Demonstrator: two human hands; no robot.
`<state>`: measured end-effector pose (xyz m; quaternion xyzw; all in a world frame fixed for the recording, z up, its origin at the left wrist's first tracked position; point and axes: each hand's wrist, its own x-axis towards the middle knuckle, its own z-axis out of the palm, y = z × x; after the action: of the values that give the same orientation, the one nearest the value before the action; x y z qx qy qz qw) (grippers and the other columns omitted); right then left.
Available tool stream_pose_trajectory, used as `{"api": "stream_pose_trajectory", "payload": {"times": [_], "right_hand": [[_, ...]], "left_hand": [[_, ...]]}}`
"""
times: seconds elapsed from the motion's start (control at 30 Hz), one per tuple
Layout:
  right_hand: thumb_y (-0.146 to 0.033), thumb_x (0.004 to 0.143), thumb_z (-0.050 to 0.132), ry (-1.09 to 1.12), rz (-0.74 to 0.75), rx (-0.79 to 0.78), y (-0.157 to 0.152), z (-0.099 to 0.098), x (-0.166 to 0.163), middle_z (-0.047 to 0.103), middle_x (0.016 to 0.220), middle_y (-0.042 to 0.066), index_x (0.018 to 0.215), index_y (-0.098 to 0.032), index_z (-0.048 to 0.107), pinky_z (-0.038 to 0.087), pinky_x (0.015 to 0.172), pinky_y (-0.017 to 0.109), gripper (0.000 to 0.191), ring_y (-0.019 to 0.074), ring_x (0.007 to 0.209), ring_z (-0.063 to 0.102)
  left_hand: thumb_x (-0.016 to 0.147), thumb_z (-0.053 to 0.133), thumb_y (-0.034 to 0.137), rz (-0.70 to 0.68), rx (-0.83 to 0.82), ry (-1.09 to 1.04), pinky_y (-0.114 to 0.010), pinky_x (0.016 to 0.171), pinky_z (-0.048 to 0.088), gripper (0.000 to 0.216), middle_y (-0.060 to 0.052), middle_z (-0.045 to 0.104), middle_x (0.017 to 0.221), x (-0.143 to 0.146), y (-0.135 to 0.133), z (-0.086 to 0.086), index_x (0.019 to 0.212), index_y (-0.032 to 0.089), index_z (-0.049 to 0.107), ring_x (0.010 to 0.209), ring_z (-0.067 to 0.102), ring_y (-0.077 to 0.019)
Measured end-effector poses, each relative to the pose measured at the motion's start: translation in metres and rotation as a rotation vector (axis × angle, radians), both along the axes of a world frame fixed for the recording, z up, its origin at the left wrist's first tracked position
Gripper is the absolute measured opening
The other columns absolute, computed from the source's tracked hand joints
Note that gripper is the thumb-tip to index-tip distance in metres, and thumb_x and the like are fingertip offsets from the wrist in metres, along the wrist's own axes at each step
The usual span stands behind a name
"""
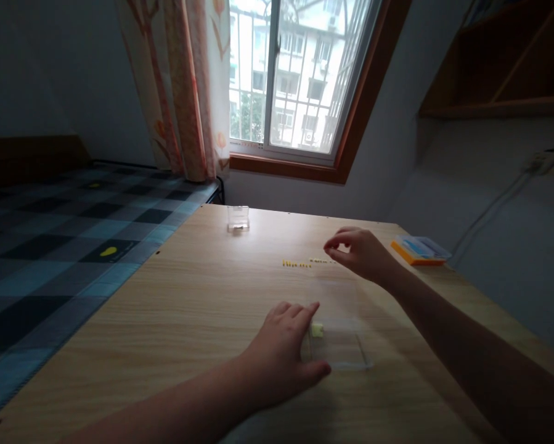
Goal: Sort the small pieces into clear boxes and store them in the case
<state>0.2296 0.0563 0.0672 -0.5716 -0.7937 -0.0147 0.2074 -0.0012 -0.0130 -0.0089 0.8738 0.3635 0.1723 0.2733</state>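
Two bare hands were at work over a pale wooden worktop (203,296) below a window. The left hand (281,339) was spread wide beside an open clear plastic box (344,353), its forefinger near the box's far left corner and its thumb by the near edge; it gripped nothing, and whether it touched the box was hard to tell. Inside the box, near its left wall, lay a pale yellow piece (317,330).

Beyond the box, the right hand (362,254) hung just above the worktop, thumb and forefinger curved into a ring with their tips meeting in a pinch. Whether a tiny piece was caught between those fingers was too small to see. Just below and to the left of the tips ran a row of tiny pale pieces (320,260), and beside it, further left, a row of tiny yellow pieces (295,264).

The little pieces looked very light and probably stiff, easy to flick out of line; a gentle fingertip pinch on the sides of one piece would have suited them best. The box seemed light, smooth and rather slippery, its thin walls likely to crack under a hard squeeze, so opposite side walls looked the safest hold.
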Motion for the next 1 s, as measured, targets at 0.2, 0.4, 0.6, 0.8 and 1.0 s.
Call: {"api": "stream_pose_trajectory", "payload": {"times": [0.2,0.4,0.6,0.8,1.0], "right_hand": [[-0.025,0.091,0.066,0.393,0.464,-0.160,-0.096,-0.014,0.025,0.065,0.079,0.003,0.086,-0.020,0.076,0.045,0.062,0.021,0.011,0.0099,0.069,0.059],[-0.016,0.090,0.060,0.144,0.371,-0.332,-0.107,-0.045,0.011,0.065,0.081,0.000,0.088,-0.022,0.075,0.040,0.064,0.021,0.016,0.0085,0.069,0.058],[-0.012,0.084,0.060,-0.014,0.277,-0.282,-0.099,-0.060,0.000,0.061,0.072,-0.002,0.071,-0.020,0.069,0.032,0.063,0.023,0.017,0.0089,0.065,0.052],[-0.017,0.090,0.058,0.061,0.287,-0.230,-0.099,-0.057,0.008,0.067,0.081,0.000,0.091,-0.025,0.076,0.035,0.068,0.023,0.019,0.0112,0.072,0.058],[-0.010,0.082,0.058,0.010,0.306,-0.279,-0.103,-0.052,0.009,0.064,0.078,-0.001,0.088,-0.025,0.076,0.034,0.067,0.024,0.024,0.0116,0.072,0.056]], "left_hand": [[0.072,0.080,0.034,0.002,-0.007,0.023,-0.050,0.118,0.031,0.087,-0.015,0.057,0.141,0.003,0.000,0.002,0.149,0.013,0.046,0.131,0.047,-0.0333],[0.072,0.081,0.033,-0.003,0.008,0.030,-0.048,0.117,0.032,0.087,-0.014,0.058,0.140,0.003,-0.001,0.000,0.149,0.013,0.045,0.130,0.047,-0.0320],[0.071,0.081,0.032,-0.008,0.009,0.031,-0.048,0.115,0.035,0.086,-0.014,0.060,0.136,0.003,0.000,0.001,0.148,0.014,0.046,0.126,0.050,-0.0316],[0.072,0.081,0.031,-0.005,0.011,0.023,-0.049,0.114,0.036,0.085,-0.012,0.059,0.137,0.003,0.001,0.001,0.147,0.016,0.046,0.126,0.049,-0.0311],[0.071,0.082,0.031,-0.014,0.019,0.011,-0.048,0.114,0.036,0.085,-0.011,0.060,0.136,0.002,0.001,0.000,0.147,0.017,0.046,0.126,0.050,-0.0304]]}}
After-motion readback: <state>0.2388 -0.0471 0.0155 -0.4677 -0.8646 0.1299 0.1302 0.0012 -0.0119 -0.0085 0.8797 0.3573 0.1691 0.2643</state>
